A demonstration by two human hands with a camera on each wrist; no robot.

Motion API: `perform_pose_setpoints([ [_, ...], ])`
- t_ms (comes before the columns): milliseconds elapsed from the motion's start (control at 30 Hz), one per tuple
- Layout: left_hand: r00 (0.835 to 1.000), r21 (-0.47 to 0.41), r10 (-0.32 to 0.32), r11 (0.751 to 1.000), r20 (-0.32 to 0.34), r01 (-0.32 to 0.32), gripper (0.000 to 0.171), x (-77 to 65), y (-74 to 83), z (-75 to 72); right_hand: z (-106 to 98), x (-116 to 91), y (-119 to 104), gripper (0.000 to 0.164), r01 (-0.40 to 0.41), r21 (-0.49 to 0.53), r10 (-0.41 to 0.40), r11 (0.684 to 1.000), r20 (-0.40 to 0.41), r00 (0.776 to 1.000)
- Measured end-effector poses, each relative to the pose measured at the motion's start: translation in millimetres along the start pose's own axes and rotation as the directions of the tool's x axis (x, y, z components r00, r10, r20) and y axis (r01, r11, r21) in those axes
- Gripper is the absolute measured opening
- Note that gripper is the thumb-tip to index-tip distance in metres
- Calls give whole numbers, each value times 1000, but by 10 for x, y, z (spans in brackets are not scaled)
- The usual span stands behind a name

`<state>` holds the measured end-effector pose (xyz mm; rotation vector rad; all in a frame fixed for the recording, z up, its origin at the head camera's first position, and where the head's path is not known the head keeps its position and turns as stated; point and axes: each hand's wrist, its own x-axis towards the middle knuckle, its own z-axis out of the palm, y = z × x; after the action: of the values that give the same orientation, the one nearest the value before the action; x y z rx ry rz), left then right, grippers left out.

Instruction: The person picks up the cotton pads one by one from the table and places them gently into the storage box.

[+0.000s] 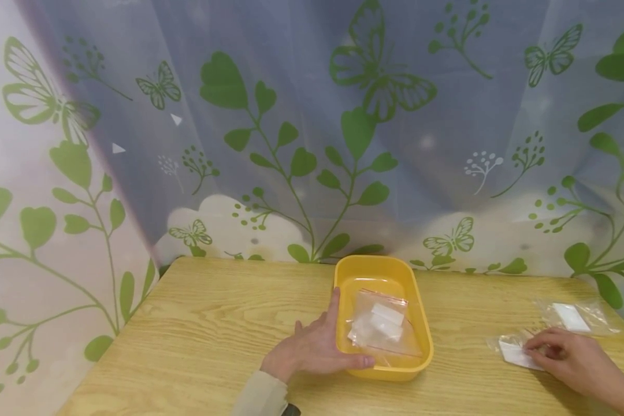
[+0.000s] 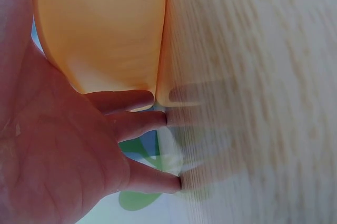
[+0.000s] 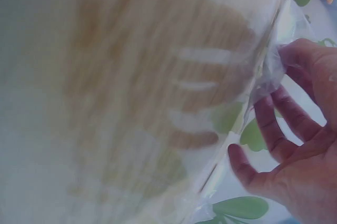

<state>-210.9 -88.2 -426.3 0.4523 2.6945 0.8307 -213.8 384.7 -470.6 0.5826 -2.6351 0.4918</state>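
A yellow plastic tray [image 1: 424, 326] stands on the table, with clear zip bags [image 1: 366, 332] holding white pieces lying inside it. My left hand [image 1: 312, 349] is spread against the tray's left side, its thumb across the near left corner. In the left wrist view the left fingers [image 2: 142, 125] are straight, their tips touching the table beside the tray wall. To the right, my right hand [image 1: 572, 355] pinches a clear plastic bag [image 1: 515, 352] with a flat white piece in it. The right wrist view shows thumb and index finger on the bag's film [image 3: 269, 74], other fingers spread.
Another clear bag [image 1: 572, 318] with a white rectangular piece lies just beyond the right hand. The wood-grain table [image 1: 229, 306] ends at the back against a curtain [image 1: 301, 190] printed with green leaves and butterflies.
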Motion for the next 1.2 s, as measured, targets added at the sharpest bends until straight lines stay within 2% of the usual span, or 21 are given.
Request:
perform_pose_setpoints([
  [200, 1000, 5, -4, 1000, 6, 4, 136, -12, 2, 1, -1, 53, -108, 43, 114, 43, -109, 993, -114, 988],
  [367, 1000, -4, -3, 1000, 7, 3, 136, -15, 2, 2, -10, 103, -209, 47, 165, 36, -156, 986, -179, 971],
  [567, 1000, 5, -4, 1000, 3, 4, 136, -14, 1, 0, -9, 146, -299, 51, 185, 26, -176, 982, -211, 962],
  [833, 1000, 13, -9, 1000, 2, 9, 136, -19, 7, -5, -10, 204, -427, 47, 229, 38, -213, 973, -248, 945],
  [1200, 1000, -4, 3, 1000, -5, -3, 135, -17, -11, -4, -15, 298, -620, 49, 239, 85, -209, 967, -266, 941],
])
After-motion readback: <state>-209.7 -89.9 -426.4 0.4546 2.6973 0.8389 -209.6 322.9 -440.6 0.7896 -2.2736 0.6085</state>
